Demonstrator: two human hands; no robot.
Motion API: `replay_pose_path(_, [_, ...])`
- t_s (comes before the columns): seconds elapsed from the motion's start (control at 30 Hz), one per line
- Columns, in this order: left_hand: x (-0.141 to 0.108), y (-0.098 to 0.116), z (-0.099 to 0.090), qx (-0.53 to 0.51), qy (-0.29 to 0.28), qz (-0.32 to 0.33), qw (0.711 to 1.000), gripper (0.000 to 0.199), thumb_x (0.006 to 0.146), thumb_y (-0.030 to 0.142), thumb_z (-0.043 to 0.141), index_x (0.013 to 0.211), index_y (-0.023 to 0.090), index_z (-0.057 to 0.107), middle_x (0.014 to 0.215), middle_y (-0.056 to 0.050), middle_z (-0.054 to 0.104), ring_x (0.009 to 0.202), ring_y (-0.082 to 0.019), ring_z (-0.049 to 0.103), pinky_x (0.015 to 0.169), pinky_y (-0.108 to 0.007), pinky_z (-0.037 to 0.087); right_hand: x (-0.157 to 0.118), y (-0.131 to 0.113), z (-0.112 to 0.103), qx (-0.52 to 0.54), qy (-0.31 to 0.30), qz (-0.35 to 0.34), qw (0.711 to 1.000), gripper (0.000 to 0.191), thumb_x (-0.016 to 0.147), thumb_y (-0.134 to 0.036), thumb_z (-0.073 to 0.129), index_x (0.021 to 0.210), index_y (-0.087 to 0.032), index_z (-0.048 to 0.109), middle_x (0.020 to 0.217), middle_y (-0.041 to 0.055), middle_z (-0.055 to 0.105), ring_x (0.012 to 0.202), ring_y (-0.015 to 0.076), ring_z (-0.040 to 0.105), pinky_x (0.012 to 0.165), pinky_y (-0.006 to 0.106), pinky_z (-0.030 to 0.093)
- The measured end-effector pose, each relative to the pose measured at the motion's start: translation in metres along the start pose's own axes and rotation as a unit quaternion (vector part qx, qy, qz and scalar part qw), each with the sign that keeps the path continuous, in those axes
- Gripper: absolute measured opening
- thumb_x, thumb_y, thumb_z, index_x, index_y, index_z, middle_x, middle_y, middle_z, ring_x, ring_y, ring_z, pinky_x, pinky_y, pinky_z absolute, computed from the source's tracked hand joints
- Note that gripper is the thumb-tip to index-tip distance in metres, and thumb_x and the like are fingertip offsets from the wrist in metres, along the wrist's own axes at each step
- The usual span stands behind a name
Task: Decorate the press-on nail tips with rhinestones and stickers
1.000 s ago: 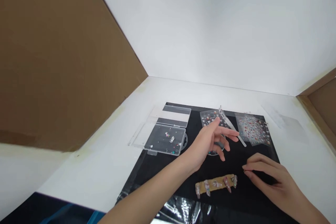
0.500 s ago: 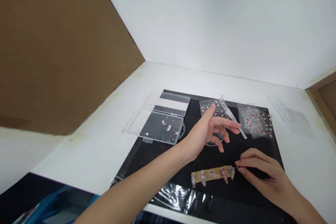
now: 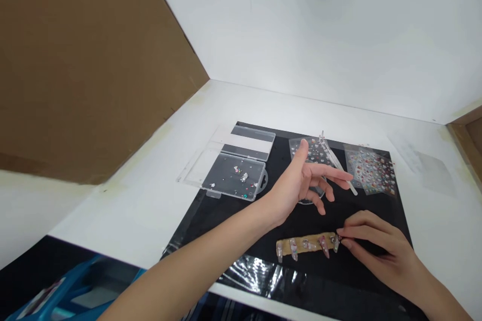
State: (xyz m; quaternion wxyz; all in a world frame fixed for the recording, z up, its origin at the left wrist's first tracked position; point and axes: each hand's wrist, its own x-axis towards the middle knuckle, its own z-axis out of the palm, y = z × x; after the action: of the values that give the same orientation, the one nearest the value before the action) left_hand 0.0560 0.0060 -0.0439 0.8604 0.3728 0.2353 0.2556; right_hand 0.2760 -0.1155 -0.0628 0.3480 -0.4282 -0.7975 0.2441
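Hands: left hand (image 3: 295, 188) open, fingers spread above a clear disc (image 3: 309, 200); right hand (image 3: 376, 248) pinching the end of a tan nail-tip strip (image 3: 307, 244), lower right

Left hand (image 3: 299, 185) raised and open (right hand (image 3: 376, 248) curled low)

White worktop (image 3: 124, 215), seen from above, enclosed by panels. Behind the worktop stood a white back panel (image 3: 301, 25), meeting it along a straight seam. Left of the worktop rose a large brown cardboard panel (image 3: 86, 60); a narrower cardboard panel (image 3: 469, 140) showed at its right corner. Below its front edge lay a blue item (image 3: 79, 286) in shadow. Lighting was bright and diffuse.
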Motion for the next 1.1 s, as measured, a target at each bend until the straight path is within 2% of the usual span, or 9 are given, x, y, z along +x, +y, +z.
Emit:
replay_pose_path(0.37, [0.0000,-0.0017,-0.0018,0.010,-0.013,0.005,1.000,0.109,0.112,0.076,-0.001,0.107,0.010,0.086,0.113,-0.021,0.076,0.077,-0.017,0.060,0.055,-0.022,0.055,0.0013,-0.0005,-0.0010,0.007,0.010,0.010,1.000,0.018,0.104,-0.017,0.071,0.114,-0.028,0.082,0.093,0.0039,0.079,0.078,0.0140,0.077,0.071,0.021,0.064])
replay_pose_path(0.7, [0.0002,-0.0030,-0.0022,0.025,-0.027,0.016,0.999,0.113,0.111,0.074,-0.008,0.110,0.010,0.086,0.115,-0.021,0.076,0.078,-0.017,0.060,0.056,-0.023,0.055,0.0014,-0.0013,0.0005,0.002,0.018,0.010,1.000,0.017,0.105,-0.019,0.072,0.117,-0.027,0.081,0.097,0.0056,0.079,0.083,0.0149,0.080,0.074,0.018,0.065])
replay_pose_path(0.97, [-0.0007,-0.0030,-0.0029,0.027,-0.033,0.021,0.999,0.112,0.112,0.072,-0.008,0.112,0.009,0.085,0.114,-0.021,0.076,0.078,-0.017,0.060,0.056,-0.022,0.056,-0.0025,-0.0037,-0.0075,-0.040,0.032,0.029,0.998,0.015,0.104,-0.018,0.068,0.110,-0.029,0.076,0.093,0.0032,0.075,0.076,0.0139,0.077,0.066,0.018,0.061])
replay_pose_path(1.1, [-0.0009,-0.0031,-0.0028,0.030,-0.026,0.013,0.999,0.112,0.112,0.074,-0.006,0.112,0.009,0.086,0.117,-0.022,0.076,0.078,-0.018,0.060,0.057,-0.023,0.055,0.0007,-0.0061,-0.0069,-0.024,0.022,0.039,0.999,0.013,0.102,-0.019,0.071,0.108,-0.028,0.078,0.091,0.0035,0.075,0.071,0.0138,0.075,0.061,0.018,0.059])
